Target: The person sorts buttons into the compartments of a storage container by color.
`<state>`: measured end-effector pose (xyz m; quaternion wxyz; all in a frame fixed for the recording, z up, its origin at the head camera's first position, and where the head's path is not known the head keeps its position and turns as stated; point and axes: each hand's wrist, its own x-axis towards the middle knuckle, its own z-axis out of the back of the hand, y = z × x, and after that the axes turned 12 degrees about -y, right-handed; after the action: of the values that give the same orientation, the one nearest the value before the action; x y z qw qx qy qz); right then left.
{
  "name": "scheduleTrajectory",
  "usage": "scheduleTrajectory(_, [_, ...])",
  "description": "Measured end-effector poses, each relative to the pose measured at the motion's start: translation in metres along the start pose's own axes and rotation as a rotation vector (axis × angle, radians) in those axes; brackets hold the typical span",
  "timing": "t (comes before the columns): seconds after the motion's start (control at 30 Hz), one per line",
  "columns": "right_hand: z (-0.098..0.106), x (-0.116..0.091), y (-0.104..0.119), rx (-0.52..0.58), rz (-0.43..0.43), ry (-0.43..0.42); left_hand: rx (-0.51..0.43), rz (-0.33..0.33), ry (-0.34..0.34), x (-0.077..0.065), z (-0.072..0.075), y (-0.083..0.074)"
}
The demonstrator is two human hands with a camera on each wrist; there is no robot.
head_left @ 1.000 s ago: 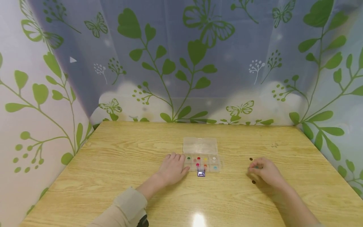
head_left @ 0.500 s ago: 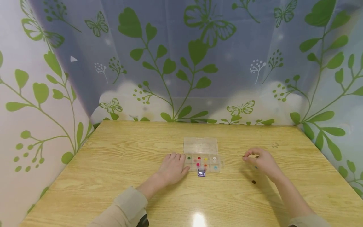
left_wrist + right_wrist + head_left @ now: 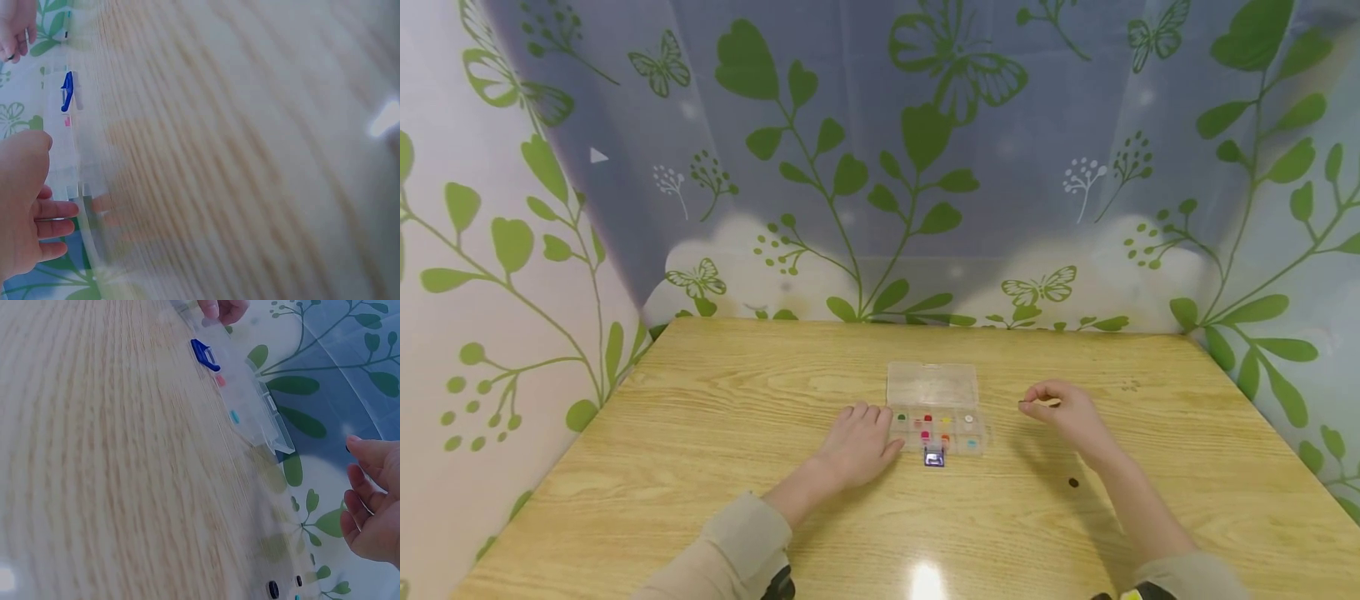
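Observation:
My right hand [image 3: 1067, 417] is raised over the table to the right of the box, pinching a small dark button [image 3: 1022, 405] between thumb and index fingertips. In the right wrist view the button's edge [image 3: 348, 449] just shows at the thumb tip. My left hand [image 3: 857, 446] rests with extended fingers against the left end of a clear compartment box [image 3: 934, 425]. The box's lid [image 3: 932, 385] is flipped back. Small coloured pieces sit in its compartments, among them a green one [image 3: 902, 417], a white one [image 3: 968, 419] and a light blue one [image 3: 972, 444].
A blue latch [image 3: 934, 457] projects from the box's front. One dark button [image 3: 1073, 482] lies on the wooden table, right of the box; in the right wrist view another dark button [image 3: 299, 580] lies nearby. Tiny clear pieces [image 3: 1130, 384] lie farther back. A patterned curtain [image 3: 850, 208] surrounds the table.
My right hand has lifted and moved left and away from me, toward the box, with the small dark button in its fingertips. My left hand stays at the box's left end.

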<state>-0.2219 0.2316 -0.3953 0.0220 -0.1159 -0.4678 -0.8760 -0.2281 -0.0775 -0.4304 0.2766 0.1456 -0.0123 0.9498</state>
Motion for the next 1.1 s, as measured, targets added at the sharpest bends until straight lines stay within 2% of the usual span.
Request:
scheduleTrajectory(0.3, [-0.017, 0.007, 0.009, 0.023, 0.008, 0.002, -0.008, 0.006, 0.006, -0.001, 0.001, 0.000])
scheduleTrajectory(0.73, [-0.050, 0.014, 0.026, 0.056, 0.013, 0.055, 0.003, 0.007, 0.015, 0.000, 0.001, 0.000])
scheduleTrajectory(1.1, [-0.080, 0.018, 0.039, 0.072, 0.057, 0.059, 0.011, -0.010, -0.013, -0.001, -0.001, 0.001])
